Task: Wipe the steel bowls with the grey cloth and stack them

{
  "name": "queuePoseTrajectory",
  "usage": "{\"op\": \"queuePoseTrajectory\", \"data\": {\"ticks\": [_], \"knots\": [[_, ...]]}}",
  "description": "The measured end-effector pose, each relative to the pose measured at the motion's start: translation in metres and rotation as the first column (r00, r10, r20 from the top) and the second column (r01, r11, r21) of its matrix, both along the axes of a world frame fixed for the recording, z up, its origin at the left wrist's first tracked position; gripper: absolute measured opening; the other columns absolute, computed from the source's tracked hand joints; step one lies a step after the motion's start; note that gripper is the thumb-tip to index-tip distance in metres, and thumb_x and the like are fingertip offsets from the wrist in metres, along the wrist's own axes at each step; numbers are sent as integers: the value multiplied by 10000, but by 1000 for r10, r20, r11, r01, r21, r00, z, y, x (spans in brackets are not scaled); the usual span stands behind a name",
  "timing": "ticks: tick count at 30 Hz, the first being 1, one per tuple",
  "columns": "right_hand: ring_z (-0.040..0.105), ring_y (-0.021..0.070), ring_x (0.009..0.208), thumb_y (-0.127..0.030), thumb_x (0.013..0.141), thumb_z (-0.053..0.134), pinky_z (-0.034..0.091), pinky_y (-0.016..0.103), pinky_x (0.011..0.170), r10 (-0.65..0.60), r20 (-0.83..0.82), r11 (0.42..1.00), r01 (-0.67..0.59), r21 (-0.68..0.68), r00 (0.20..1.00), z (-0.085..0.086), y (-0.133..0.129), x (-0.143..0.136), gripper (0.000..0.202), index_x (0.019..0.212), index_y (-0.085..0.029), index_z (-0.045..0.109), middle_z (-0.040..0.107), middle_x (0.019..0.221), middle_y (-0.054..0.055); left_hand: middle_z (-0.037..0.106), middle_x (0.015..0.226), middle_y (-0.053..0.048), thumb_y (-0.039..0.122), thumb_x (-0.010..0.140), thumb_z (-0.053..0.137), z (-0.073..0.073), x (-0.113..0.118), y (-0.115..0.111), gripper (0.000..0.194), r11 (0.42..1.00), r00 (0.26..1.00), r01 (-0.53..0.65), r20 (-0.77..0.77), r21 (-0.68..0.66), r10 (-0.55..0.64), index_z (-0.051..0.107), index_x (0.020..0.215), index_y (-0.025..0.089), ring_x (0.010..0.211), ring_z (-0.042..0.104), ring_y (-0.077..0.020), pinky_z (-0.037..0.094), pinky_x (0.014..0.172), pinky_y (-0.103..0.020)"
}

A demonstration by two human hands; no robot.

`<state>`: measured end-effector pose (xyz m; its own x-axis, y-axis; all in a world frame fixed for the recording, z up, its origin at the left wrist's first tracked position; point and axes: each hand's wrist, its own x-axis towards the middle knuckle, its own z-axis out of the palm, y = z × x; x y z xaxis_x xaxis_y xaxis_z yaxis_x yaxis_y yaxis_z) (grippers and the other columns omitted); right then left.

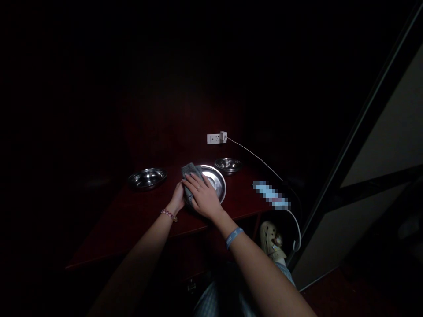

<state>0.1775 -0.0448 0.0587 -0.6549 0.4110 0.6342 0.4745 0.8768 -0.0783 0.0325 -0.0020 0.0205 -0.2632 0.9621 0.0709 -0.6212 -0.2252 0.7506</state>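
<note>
A shiny metal plate (pixel 218 179) is tilted up above the dark red table. My right hand (pixel 205 197) lies over a grey cloth (pixel 191 168) and presses it against the plate's left part, fingers wrapped on the cloth. My left hand (pixel 178 197) is at the plate's left edge, closed around the rim and the cloth there; its fingertips are partly hidden. A metal dish (pixel 148 178) rests on the table to the left. Behind the plate, to the right, sit stacked metal bowls (pixel 228 165).
The red table (pixel 122 220) has its front edge near my forearms. A wall socket (pixel 213 139) holds a white charger (pixel 224 136), whose cable runs right. A blurred bright device (pixel 271 195) lies at the table's right. Below is a shoe (pixel 269 237).
</note>
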Motion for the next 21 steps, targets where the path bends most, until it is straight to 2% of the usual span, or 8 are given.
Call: {"op": "queuePoseTrajectory", "data": {"ticks": [3,7,10,13,17,21], "knots": [[315,253,1603,-101,891,510,142,502,1347,-101,-58,995,102,2,993,4,3,6,692,1580,-152,480,424,1687,112,822,983,-95,277,970,623,5,4,-3,152,998,999,-50,3,-27,50,729,1009,176,1097,769,-253,578,1026,-343],[336,249,1593,-80,875,496,160,501,1342,-246,-135,969,246,-19,960,5,7,21,704,1576,-143,485,448,1673,110,826,984,-91,350,945,685,5,3,-3,224,998,1000,-22,-7,-65,21,745,1086,185,1016,792,-259,616,957,-359],[371,255,1576,-73,870,468,195,493,1340,-295,-197,955,290,-52,935,-1,12,32,692,1561,-115,502,480,1651,123,826,969,-102,380,960,671,4,1,-1,251,996,1000,0,19,-85,1,743,1091,179,993,798,-277,629,934,-389],[431,255,1543,-89,883,444,239,492,1334,-311,-279,950,293,-104,909,-10,21,42,670,1550,-108,512,516,1621,136,821,908,-96,364,996,623,4,-1,0,234,995,998,8,69,-99,-1,747,1075,183,945,803,-269,632,925,-394],[481,245,1514,-162,946,427,319,482,1310,-289,-370,954,233,-189,883,-22,32,52,625,1566,-133,493,527,1614,120,819,891,-74,372,1022,587,6,-3,0,259,993,986,36,163,-113,-17,750,1070,177,916,799,-249,619,962,-392],[473,225,1523,-241,1018,393,404,418,1272,-250,-390,955,160,-248,886,-30,38,55,604,1611,-136,439,485,1647,108,821,883,-54,357,1043,549,10,-7,0,275,993,953,-13,300,-115,47,754,1100,182,943,793,-235,592,1016,-383]]}}
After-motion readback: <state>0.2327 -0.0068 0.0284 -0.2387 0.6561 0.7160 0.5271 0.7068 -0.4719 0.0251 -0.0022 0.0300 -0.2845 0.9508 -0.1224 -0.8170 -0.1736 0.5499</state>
